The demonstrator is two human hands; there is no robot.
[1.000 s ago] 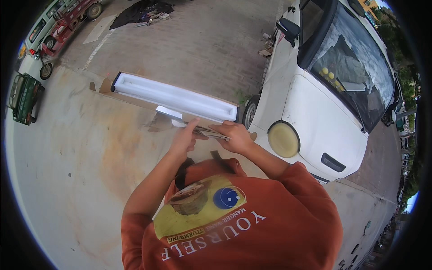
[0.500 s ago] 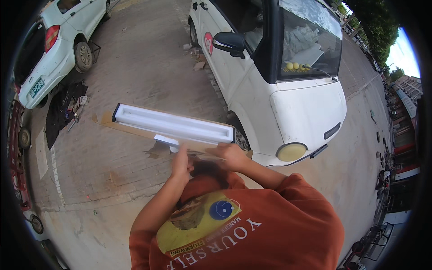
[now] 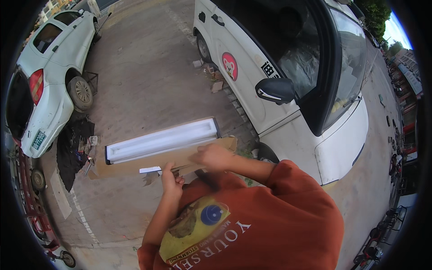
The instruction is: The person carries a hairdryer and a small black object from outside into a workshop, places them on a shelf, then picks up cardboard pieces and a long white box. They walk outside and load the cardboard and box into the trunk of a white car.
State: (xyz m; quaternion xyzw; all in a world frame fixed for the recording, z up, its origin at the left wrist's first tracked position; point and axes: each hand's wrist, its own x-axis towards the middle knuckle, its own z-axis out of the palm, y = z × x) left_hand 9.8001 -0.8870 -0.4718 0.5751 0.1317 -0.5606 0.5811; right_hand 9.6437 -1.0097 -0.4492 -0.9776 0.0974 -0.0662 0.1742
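Note:
A long, narrow cardboard box lies open in front of me, its flap turned toward my body. White foam with a long recess fills it, dark at both ends. My left hand pinches the near edge of the cardboard, thumb on top and fingers curled. Beside that thumb a small white flap sticks out to the left. My right hand is closed on the cardboard further right; its fingertips are smeared by motion. Torn brown bits hang under the near edge.
A white van with a black side mirror stands close on the right. Another white car is at the left, with a black cloth and tools on the paving by it. Rubble lies along the van.
The box has swung so its right end now points farther away, and its cardboard flap shows more. My right hand has shifted slightly left along it. The view has turned, bringing the van's side nearer.

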